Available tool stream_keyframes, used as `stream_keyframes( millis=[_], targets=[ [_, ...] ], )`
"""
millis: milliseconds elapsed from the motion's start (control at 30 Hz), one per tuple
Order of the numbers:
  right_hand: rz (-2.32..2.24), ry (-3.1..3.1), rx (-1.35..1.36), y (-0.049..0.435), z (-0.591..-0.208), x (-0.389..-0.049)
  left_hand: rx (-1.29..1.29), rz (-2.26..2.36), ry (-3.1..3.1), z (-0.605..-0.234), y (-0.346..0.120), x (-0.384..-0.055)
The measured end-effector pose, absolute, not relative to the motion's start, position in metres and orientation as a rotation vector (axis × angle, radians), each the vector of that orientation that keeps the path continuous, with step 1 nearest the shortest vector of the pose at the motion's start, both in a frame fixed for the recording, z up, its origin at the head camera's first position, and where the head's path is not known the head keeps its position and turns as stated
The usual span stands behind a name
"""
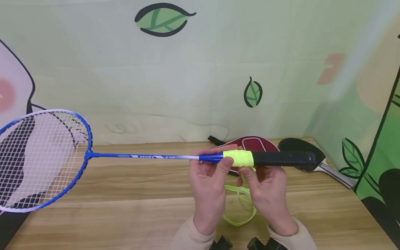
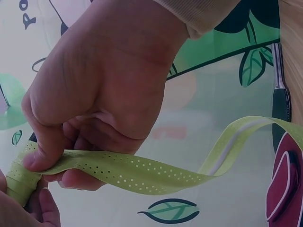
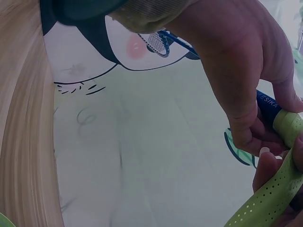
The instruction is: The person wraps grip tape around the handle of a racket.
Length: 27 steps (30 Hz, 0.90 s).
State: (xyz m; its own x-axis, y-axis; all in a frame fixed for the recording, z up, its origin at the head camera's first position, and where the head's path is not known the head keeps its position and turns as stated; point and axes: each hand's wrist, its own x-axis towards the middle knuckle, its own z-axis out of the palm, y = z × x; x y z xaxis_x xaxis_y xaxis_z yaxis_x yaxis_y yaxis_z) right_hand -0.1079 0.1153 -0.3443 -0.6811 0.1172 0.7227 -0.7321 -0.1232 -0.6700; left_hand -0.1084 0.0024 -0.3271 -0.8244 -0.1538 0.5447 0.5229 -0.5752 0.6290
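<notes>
A blue and white badminton racket (image 1: 143, 157) is held level above the table, its strung head at the left of the head view. My left hand (image 1: 207, 187) grips it at the blue cone, thumb on the neon yellow overgrip tape (image 1: 239, 158) wound round the upper handle. Lower down, the black handle (image 1: 281, 158) shows bare. My right hand (image 1: 270, 194) pinches the perforated tape close under the wrapped part, as the left wrist view shows with the right hand (image 2: 109, 80). From there the loose tape strip (image 2: 142, 175) trails away in a twist.
Slack tape (image 1: 239, 224) loops down over the wooden table (image 1: 125, 194). Behind the handle lie a dark red paddle case (image 1: 262, 142) and a black table tennis bat (image 1: 300, 144). A printed cloth backdrop (image 1: 200, 69) stands at the table's far edge.
</notes>
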Motion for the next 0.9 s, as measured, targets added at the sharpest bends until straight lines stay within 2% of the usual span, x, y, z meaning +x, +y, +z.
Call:
stream_keyframes(
  millis=[900],
  targets=[
    [1.981,-1.434,0.798,0.1146,-0.3445,-0.1053,-0.423,-2.365,-1.231,-0.3254,0.0001,-0.1100]
  ],
)
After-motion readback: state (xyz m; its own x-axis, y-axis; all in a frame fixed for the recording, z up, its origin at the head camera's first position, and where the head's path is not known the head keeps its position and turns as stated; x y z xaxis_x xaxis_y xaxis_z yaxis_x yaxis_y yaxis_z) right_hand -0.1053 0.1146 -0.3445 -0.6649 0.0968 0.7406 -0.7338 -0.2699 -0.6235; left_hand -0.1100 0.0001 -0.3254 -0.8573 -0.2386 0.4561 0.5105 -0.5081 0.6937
